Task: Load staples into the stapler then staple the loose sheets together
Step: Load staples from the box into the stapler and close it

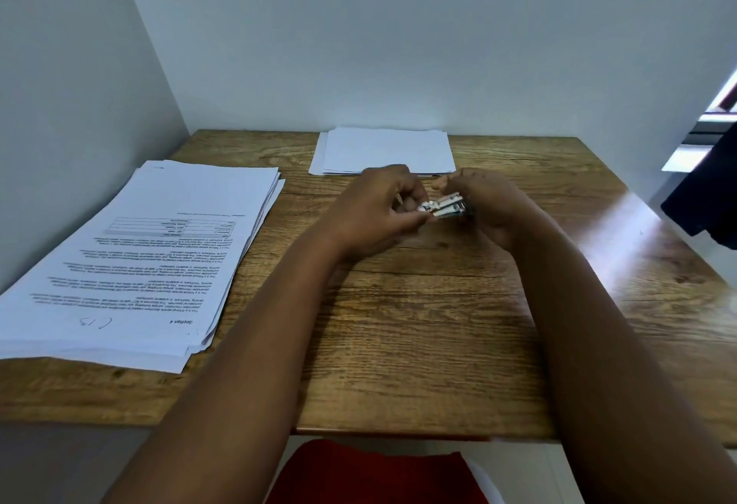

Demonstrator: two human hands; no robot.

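A brown wood-grain surface (418,324) stands in a corner of pale walls. Over its middle, both hands meet around a small silvery metal stapler (448,206), which is largely hidden by fingers, so whether staples sit in it is hard to make out. The left hand (375,216) pinches its near end, fingers curled; the right hand (490,204) wraps the far end. A thick stack of printed white sheets (151,256) lies at the left, and a thinner blank white pile (383,150) lies by the back wall.
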